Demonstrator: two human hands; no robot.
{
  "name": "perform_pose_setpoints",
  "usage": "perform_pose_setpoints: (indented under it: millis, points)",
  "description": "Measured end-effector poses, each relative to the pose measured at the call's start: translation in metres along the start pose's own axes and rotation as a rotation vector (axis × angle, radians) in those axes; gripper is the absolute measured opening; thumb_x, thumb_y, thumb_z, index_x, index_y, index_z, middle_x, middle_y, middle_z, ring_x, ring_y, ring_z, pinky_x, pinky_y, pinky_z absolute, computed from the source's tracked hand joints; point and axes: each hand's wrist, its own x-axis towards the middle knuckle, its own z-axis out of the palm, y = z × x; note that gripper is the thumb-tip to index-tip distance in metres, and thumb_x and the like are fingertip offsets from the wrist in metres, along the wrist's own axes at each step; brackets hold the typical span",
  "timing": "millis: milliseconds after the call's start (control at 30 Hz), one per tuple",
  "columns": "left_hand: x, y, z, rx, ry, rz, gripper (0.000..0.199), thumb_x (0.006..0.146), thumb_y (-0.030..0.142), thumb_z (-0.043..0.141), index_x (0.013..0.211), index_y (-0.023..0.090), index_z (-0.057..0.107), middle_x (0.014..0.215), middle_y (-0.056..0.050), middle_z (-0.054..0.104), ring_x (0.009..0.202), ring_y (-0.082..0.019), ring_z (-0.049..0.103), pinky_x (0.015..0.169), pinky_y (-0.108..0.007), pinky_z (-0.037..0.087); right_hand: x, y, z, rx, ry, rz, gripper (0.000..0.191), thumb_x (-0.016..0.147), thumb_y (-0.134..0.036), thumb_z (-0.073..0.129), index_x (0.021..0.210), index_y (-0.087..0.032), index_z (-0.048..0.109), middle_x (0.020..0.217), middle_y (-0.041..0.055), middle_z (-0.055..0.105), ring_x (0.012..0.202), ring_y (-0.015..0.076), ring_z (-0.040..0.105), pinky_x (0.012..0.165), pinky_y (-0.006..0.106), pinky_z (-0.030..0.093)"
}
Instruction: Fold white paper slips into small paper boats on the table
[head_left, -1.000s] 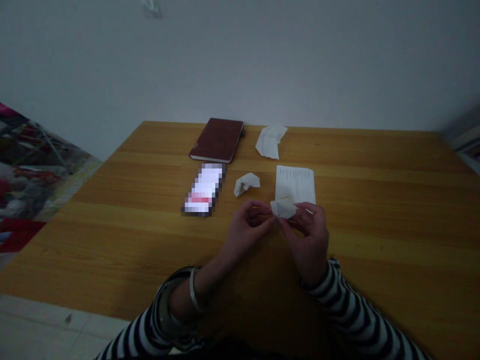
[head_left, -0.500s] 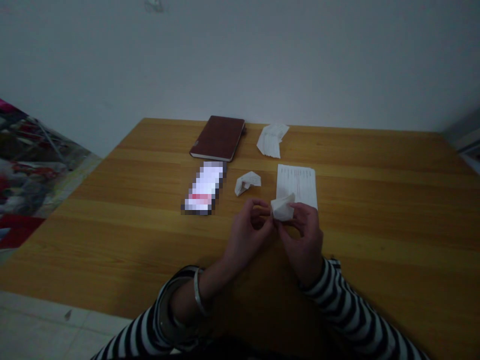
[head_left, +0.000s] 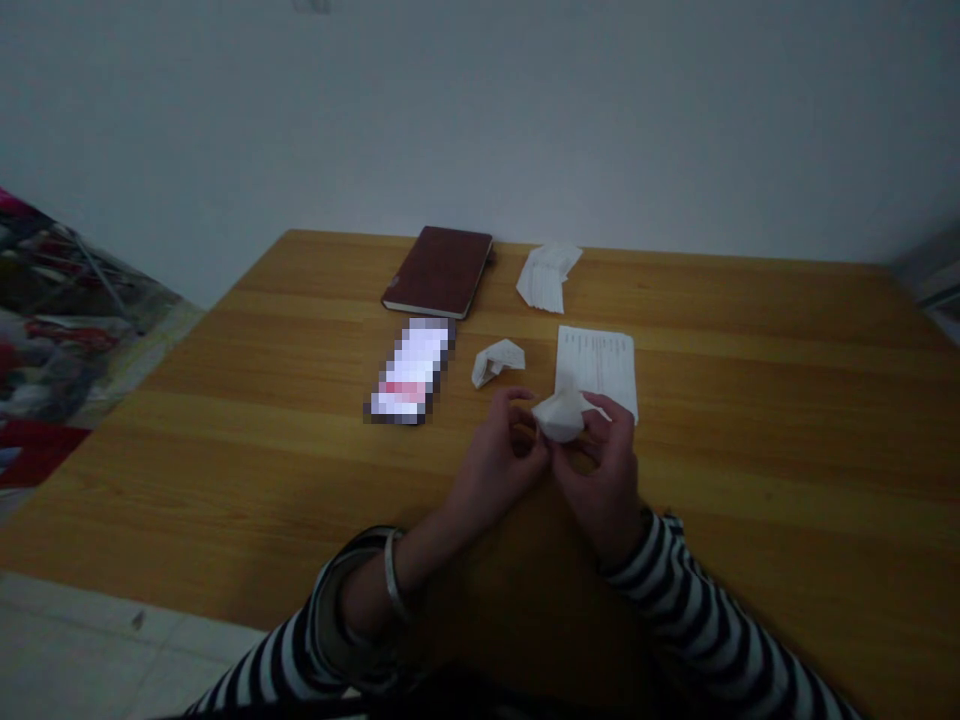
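Both hands meet just on my side of the printed sheet [head_left: 596,360], which I take as my landmark, their thumbs and fingers pinching one piece of folded white paper [head_left: 561,416]. Left hand [head_left: 499,455] grips its left side and right hand [head_left: 604,470] its right; how the fingers sit beneath it, I cannot tell. Black-and-white striped sleeves [head_left: 705,620] cover my forearms, and a pale bracelet [head_left: 391,575] rings my left wrist. From where I look, the folded white paper overlaps the sheet's near left part.

The sheet lies flat on the wooden table [head_left: 787,400], bearing rows of small print I cannot read. Left of it rests a small bent paper piece [head_left: 510,353], and farther left the phone [head_left: 412,370], its lit screen blurred into blocks. Beyond the sheet, slightly to its left, sits a layered paper bundle [head_left: 546,278] with an angled shape. Farther left of that is the dark red notebook [head_left: 440,270], closed, just past the phone. Behind everything stands the plain wall [head_left: 525,120].
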Motion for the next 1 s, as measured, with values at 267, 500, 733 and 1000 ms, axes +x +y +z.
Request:
perform_pose_setpoints:
  millis: [267, 500, 733, 1000]
  points:
    - [-0.005, 0.000, 0.001, 0.169, -0.010, 0.070, 0.049, 0.083, 0.017, 0.061, 0.126, 0.023, 0.039, 0.094, -0.002, 0.063, 0.077, -0.015, 0.066, 0.068, -0.025, 0.051, 0.008, 0.004, 0.000, 0.190, -0.079, 0.087, 0.065, 0.076, -0.018, 0.072, 0.130, -0.026, 0.037, 0.106, 0.0052, 0.067, 0.095, 0.0210, 0.070, 0.084, 0.038, 0.060]
    - [-0.006, -0.003, 0.004, 0.228, -0.023, 0.099, 0.047, 0.086, 0.018, 0.059, 0.128, 0.024, 0.040, 0.092, -0.002, 0.064, 0.076, -0.015, 0.064, 0.067, -0.026, 0.050, 0.011, 0.003, -0.001, 0.186, -0.076, 0.112, 0.062, 0.076, -0.018, 0.071, 0.129, -0.026, 0.040, 0.102, 0.0039, 0.067, 0.090, 0.0206, 0.070, 0.080, 0.038, 0.061]
    - [-0.009, 0.000, 0.006, 0.204, -0.038, 0.131, 0.045, 0.086, 0.020, 0.061, 0.127, 0.023, 0.042, 0.092, -0.003, 0.063, 0.081, -0.017, 0.064, 0.071, -0.028, 0.051, 0.012, 0.004, -0.002, 0.222, -0.090, 0.163, 0.065, 0.074, -0.018, 0.070, 0.131, -0.026, 0.039, 0.104, 0.0035, 0.064, 0.091, 0.0200, 0.069, 0.083, 0.039, 0.060]
    - [-0.009, 0.006, 0.001, 0.011, -0.177, 0.120, 0.063, 0.081, 0.012, 0.063, 0.138, 0.024, 0.039, 0.103, -0.006, 0.063, 0.091, -0.019, 0.064, 0.083, -0.032, 0.053, 0.018, 0.002, -0.008, 0.235, -0.042, 0.172, 0.057, 0.076, -0.021, 0.072, 0.126, -0.025, 0.046, 0.095, 0.0027, 0.070, 0.084, 0.0194, 0.071, 0.078, 0.038, 0.061]
